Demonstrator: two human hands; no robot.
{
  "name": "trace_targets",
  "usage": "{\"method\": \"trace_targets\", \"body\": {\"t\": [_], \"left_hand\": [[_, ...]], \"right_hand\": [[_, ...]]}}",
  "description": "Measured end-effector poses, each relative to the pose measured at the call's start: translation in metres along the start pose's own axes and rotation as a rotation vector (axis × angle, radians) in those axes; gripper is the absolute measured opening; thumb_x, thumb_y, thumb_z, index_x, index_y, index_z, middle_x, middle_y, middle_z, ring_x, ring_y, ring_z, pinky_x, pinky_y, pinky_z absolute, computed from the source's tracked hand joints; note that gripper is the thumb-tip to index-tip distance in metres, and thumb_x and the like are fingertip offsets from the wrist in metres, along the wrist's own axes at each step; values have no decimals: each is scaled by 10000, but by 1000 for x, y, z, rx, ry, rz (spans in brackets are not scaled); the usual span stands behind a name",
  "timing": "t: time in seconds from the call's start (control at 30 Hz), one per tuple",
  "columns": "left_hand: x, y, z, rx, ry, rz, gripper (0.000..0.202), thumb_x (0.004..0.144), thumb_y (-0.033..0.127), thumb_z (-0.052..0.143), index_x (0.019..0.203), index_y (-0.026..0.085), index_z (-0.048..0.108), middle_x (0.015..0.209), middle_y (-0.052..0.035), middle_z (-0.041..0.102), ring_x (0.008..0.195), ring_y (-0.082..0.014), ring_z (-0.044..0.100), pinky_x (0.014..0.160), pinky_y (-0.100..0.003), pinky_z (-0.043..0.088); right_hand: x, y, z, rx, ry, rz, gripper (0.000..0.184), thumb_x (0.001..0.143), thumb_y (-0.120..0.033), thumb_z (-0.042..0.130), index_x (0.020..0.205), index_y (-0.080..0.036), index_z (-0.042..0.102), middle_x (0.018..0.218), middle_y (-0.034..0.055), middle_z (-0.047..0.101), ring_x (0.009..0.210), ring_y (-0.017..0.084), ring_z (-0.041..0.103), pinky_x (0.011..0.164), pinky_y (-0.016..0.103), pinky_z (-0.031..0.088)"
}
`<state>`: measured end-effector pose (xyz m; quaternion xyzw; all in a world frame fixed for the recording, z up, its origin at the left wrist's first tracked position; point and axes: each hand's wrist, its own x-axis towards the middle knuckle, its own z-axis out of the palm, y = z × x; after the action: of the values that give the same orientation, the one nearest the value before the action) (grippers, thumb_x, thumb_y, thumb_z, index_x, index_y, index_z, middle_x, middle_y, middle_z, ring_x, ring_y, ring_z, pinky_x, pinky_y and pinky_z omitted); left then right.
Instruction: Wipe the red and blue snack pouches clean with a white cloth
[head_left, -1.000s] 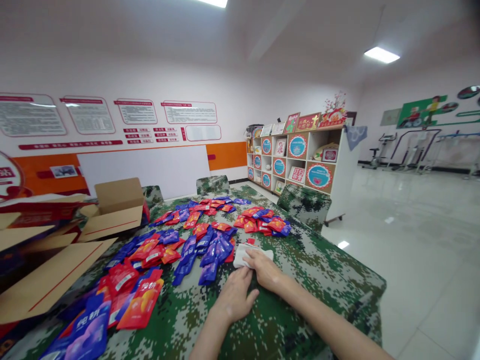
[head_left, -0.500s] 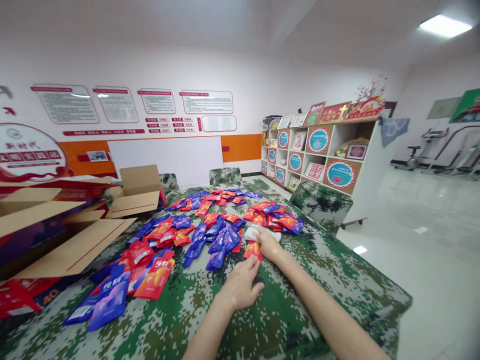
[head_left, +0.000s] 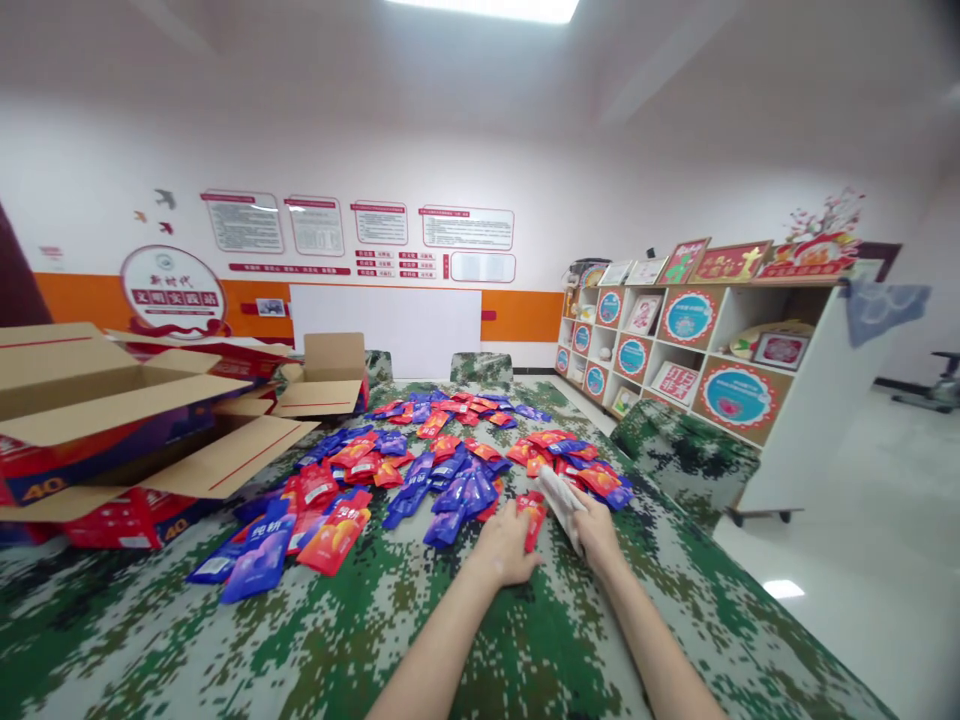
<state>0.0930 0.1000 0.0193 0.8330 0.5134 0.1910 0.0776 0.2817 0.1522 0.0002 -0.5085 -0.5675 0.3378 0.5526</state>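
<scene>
In my right hand [head_left: 598, 528] is a folded white cloth [head_left: 559, 500], gripped between the fingers and thumb and tilted upward. My left hand [head_left: 507, 546] is at a small red pouch [head_left: 534, 516] with orange fruit printed on it. The pouch lies between its fingers and thumb, its lower edge partly hidden by the hand. Just beyond the hands, blue pouches [head_left: 463, 490] and red ones lie in a heap. Another mixed pile [head_left: 574, 452] sits behind the cloth. To the left, a large red pouch [head_left: 335, 532] and a blue pouch [head_left: 259, 555] lie at the front of more pouches.
Open cardboard boxes [head_left: 112, 420] with spread flaps stand on the left of the table. The camouflage tablecloth [head_left: 360, 650] covers the table. A covered chair [head_left: 682, 455] is at the right edge, with a white shelf unit [head_left: 810, 350] behind it.
The view has swung left. My right hand has drawn the cloth off the red pouch to the right and tilted it up. My left hand has moved further along the pouch's side.
</scene>
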Motion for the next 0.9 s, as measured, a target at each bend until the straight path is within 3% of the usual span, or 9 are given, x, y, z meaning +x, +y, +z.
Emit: {"method": "trace_targets", "body": {"t": [0.1,0.2,0.3,0.47,0.63,0.77,0.83,0.9], "left_hand": [[11,3,4,84,-48,-21,599,722,499,581,1183,129,481,1150,-193,492,1049,-344,500,890,-433,403],[16,8,4,143,-77,24,459,775,384,518,1149,118,506,1070,-192,554,1005,-332,532,876,-436,416],[18,12,5,153,-85,40,409,761,251,504,1147,116,503,1038,-187,577,1001,-319,538,872,-426,420],[19,9,7,141,-59,17,504,701,140,537,1198,147,452,1078,-174,562,1000,-304,543,844,-411,439],[8,-5,-17,76,21,19,472,733,98,483,1192,205,451,1073,-100,584,1004,-245,552,856,-342,445],[-6,-38,-58,-37,218,47,496,805,58,358,1269,230,388,1148,-50,563,1061,-189,522,912,-301,414],[-10,-69,-81,-108,356,52,535,801,49,357,1304,230,372,1199,-42,538,1099,-176,497,954,-295,384],[-14,-109,-104,-87,399,-42,573,788,36,352,1329,224,370,1247,-39,510,1139,-172,468,984,-295,357]], "right_hand": [[-2,7,-5,217,98,132,642,521,-146,467,1143,-113,621,974,35,700,819,235,646,637,279,510],[1,10,-9,341,171,215,622,493,-174,542,1104,-107,640,859,20,712,642,194,634,495,242,474],[3,8,-11,402,196,220,614,473,-165,569,1080,-113,649,800,9,707,590,166,614,469,227,459],[2,4,-13,425,215,229,593,449,-144,584,1037,-123,660,750,-1,696,543,141,592,436,207,439],[4,2,-16,516,232,259,545,407,-128,599,947,-137,671,770,5,695,585,154,618,461,214,471],[3,-6,-15,573,236,316,556,382,-92,591,931,-152,661,750,-2,692,579,157,620,475,226,489],[0,-12,-14,561,234,325,569,384,-90,594,945,-158,658,750,1,691,589,169,625,467,233,491],[-3,-18,-12,543,213,321,577,393,-92,594,962,-159,658,765,11,694,626,186,636,459,231,488]]}}
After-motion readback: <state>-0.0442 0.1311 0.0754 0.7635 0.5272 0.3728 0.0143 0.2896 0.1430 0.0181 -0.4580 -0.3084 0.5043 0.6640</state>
